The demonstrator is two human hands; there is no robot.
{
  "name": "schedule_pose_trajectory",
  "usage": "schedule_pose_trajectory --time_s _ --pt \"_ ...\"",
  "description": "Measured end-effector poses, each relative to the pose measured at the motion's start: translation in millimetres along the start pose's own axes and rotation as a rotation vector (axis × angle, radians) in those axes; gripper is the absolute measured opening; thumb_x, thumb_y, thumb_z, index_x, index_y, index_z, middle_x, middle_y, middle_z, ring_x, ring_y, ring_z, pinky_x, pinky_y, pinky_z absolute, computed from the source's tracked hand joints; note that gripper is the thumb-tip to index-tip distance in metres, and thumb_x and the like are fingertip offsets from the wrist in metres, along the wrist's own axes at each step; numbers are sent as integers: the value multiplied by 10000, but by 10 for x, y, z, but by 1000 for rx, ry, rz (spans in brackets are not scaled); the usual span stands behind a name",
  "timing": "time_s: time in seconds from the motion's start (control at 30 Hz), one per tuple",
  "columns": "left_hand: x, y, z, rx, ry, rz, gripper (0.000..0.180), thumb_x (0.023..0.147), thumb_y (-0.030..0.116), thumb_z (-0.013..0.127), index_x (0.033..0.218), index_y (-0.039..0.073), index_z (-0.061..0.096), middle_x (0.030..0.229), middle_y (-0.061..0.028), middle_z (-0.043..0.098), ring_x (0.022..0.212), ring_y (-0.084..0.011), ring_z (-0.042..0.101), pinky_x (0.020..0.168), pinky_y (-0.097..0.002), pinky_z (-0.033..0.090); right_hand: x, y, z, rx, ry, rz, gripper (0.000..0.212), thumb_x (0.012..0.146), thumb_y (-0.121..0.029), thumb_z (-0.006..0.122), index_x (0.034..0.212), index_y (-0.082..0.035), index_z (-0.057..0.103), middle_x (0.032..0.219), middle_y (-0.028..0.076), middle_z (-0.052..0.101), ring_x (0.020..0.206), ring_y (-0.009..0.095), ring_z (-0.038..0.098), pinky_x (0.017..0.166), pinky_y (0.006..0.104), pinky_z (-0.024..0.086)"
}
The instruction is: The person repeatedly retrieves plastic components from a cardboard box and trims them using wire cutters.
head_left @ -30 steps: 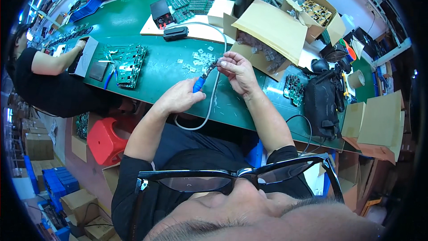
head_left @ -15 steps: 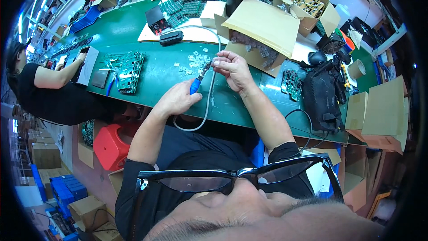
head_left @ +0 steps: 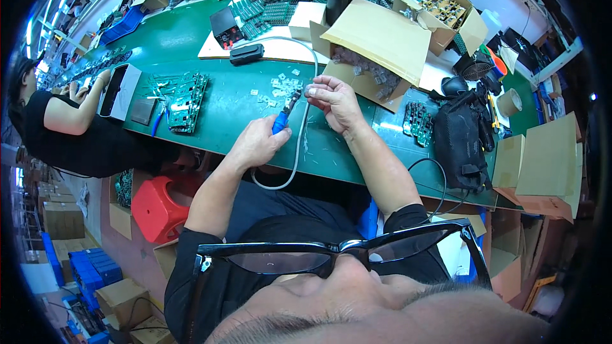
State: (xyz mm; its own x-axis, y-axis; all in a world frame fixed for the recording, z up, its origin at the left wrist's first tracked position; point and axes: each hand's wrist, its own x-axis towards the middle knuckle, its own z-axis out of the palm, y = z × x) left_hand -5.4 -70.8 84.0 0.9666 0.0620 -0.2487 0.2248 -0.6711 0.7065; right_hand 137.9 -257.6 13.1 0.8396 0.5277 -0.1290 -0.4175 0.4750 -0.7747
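Observation:
My left hand (head_left: 260, 140) is wrapped round a blue-handled tool (head_left: 280, 122) with a dark metal head, pointing up and to the right. My right hand (head_left: 336, 102) is pinched close to the tool's tip; what sits between its fingertips is too small to make out. A grey cable (head_left: 297, 164) passes beside the right fingertips and loops down past the tool to the bench's near edge. Small clear plastic pieces (head_left: 278, 91) lie scattered on the green bench (head_left: 223, 105) just beyond the tool. Thin clear slivers lie to its right.
Green circuit boards (head_left: 189, 103) and blue-handled pliers (head_left: 157, 121) lie to the left. An open carton (head_left: 376, 35) of clear pieces stands beyond my right hand. A black bag (head_left: 460, 137) rests at right. A co-worker (head_left: 60, 114) sits far left, near a red stool (head_left: 156, 210).
My hands have barely moved, staying together at the tool's tip. At far left, the co-worker's hand has shifted away from the box toward the left.

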Motion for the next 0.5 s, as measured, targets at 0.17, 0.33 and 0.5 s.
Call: schedule_pose_trajectory --time_s 0.17,0.33,0.5 --pt "111 -283 -27 -464 -65 -32 456 955 282 656 1272 -46 665 930 -107 725 878 -234 739 806 -361 573 4 -4 -30 -140 61 -9 313 924 -11 770 1206 -6 635 1007 85 750 918 173 742 807 297 612" --pt "225 -710 -12 -1114 -377 36 662 939 227 644 1486 -105 474 1166 -166 708 1030 -296 737 976 -436 584 157 261 -132 -234 13 -82 363 916 40 740 1263 41 636 1111 120 716 972 197 728 851 312 605" --pt "380 -1007 107 -1500 -563 109 708 913 259 628 1492 -106 449 1195 -199 690 1084 -341 695 1062 -515 519 209 176 -229 -674 46 -303 395 865 22 712 1259 34 686 1187 137 710 1033 209 728 901 318 580"
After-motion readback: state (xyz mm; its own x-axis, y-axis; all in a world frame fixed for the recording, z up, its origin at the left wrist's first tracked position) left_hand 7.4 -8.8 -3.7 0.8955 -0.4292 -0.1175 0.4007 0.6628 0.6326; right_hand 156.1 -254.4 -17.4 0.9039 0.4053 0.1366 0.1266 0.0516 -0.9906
